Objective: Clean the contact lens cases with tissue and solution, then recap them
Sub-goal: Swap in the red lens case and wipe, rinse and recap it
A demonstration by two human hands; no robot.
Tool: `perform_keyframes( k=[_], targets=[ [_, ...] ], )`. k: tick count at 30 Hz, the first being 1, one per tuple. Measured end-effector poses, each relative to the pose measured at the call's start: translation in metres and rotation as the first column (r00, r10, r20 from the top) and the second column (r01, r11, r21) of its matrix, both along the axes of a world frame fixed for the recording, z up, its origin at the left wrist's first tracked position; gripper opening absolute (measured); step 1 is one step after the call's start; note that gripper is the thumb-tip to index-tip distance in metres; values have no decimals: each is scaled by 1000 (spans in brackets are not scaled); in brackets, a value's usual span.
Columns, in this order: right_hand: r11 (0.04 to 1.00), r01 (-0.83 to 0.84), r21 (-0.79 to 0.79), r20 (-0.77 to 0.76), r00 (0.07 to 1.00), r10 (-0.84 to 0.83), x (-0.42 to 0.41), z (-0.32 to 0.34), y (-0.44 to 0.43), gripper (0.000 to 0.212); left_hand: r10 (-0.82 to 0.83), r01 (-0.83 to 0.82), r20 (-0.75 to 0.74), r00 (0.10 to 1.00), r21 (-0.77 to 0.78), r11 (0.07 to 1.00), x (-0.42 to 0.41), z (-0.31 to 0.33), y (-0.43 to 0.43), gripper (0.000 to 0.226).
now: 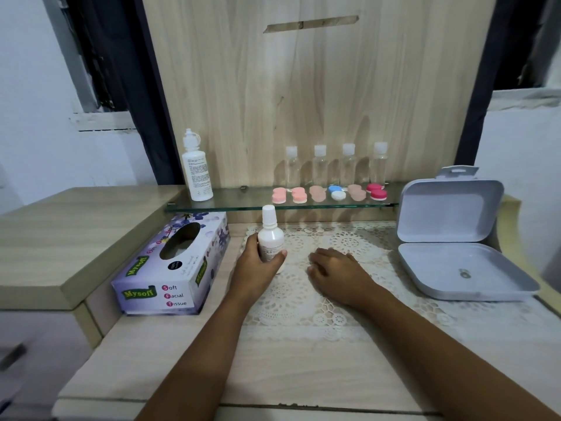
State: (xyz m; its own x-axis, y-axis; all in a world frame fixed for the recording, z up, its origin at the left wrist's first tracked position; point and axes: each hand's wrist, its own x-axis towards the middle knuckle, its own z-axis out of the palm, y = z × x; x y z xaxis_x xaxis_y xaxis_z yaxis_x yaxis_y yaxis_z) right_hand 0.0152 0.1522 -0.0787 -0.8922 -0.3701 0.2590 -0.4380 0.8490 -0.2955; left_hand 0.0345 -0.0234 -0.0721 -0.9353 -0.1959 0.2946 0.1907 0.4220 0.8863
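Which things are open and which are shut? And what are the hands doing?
Small white bottle: capped, upright.
Left hand: grips that bottle.
Right hand: rests on the lace mat.
Tall white bottle: capped, upright.
Four clear bottles: capped, upright.
Lens cases: caps on.
Grey box: open, lid up.
Tissue box: opened.

Left hand (pixel 258 264) is gripping a small white bottle (pixel 271 238), standing upright on the lace mat (pixel 303 302). Right hand (pixel 332 265) is resting palm-down at the bottle's 3 o'clock. Tissue box (pixel 173 268) is sitting at 9, lens cases (pixel 317 193) are lining the glass shelf (pixel 243 199) at 12.
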Motion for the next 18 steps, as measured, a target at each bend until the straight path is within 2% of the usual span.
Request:
perform_keyframes(
  k=[7,11,15,18],
  targets=[
    [1000,-11,9,-27,1000,11,4,0,0,32,37,-34,46,998,-72,997,2,10,-1,48],
    [1000,-11,-3,-34,999,11,4,0,0,33,60,-59,12,998,-19,998,5,15,-1,46],
    [1000,-14,-19,-48,999,13,5,-1,0,30,64,-64,6,998,164,984,5,41,-5,43],
    [1000,-19,-25,-41,999,18,4,-1,1,33,108,-99,-57,993,153,983,-4,79,-15,44]
  ],
)
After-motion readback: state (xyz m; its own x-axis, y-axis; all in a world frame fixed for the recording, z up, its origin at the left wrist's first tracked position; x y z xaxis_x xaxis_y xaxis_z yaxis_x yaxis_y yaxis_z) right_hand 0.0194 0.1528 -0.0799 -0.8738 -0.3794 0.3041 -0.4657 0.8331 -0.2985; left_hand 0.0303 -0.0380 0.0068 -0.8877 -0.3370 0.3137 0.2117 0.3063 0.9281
